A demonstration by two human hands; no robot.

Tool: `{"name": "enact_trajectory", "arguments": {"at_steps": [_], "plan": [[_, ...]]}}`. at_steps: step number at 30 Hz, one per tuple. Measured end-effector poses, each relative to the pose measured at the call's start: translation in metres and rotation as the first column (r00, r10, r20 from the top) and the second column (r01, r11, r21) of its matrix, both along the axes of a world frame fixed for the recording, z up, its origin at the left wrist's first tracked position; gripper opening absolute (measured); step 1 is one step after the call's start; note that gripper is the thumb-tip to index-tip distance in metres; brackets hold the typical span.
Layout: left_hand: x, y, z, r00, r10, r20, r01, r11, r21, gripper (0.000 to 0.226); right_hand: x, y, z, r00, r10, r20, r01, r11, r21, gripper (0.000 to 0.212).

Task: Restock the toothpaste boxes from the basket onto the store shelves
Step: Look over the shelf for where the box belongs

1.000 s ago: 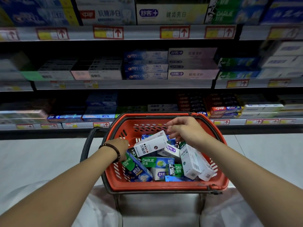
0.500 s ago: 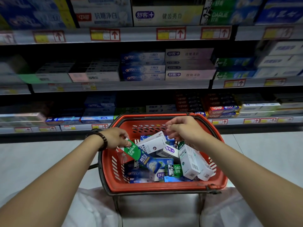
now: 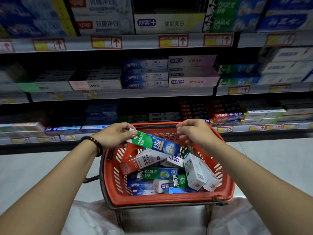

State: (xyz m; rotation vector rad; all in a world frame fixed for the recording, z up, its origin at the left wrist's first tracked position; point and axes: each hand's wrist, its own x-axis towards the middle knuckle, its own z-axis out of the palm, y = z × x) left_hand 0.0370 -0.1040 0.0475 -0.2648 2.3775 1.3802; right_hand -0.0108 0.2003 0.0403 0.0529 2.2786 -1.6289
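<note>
I am looking down at the red basket [image 3: 169,201], which is sitting on a dark metal frame [image 3: 120,217], with the pale floor [image 3: 42,170] spreading out on both sides of it. Just behind the basket, the lowest shelf [image 3: 262,128] is carrying red boxes [image 3: 227,116] to the basket's right and blue boxes [image 3: 101,114] to its left. Above the basket, the middle shelf [image 3: 135,94] is holding stacked blue Crest boxes [image 3: 145,75], with white and pink boxes [image 3: 193,72] touching them on the right. Higher still, the top shelf [image 3: 144,48] is bearing green Darlie boxes [image 3: 233,16] and a white and yellow box [image 3: 169,22]. Price tags [image 3: 173,41] with red arrows are lining each shelf edge.
</note>
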Motion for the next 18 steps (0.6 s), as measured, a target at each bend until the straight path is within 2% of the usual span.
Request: {"name": "enact_trajectory", "arguments": {"at_steps": [6,13,18], "plan": [[0.001,0.006,0.011,0.991,0.119,-0.063,-0.107,0.979,0.172,0.014,-0.008,0.006,0.009,0.998,-0.063,-0.024,0.063,0.998,-0.020,0.006],[-0.003,0.012,0.024,0.973,0.197,-0.121,-0.152,0.939,0.310,0.019,-0.003,0.011,0.027,0.998,-0.052,-0.030,0.045,0.977,-0.208,0.012],[-0.005,0.018,0.038,0.952,0.266,-0.151,-0.187,0.896,0.402,0.018,-0.002,0.013,0.031,0.986,-0.092,-0.136,0.041,0.940,-0.338,0.025]]}}
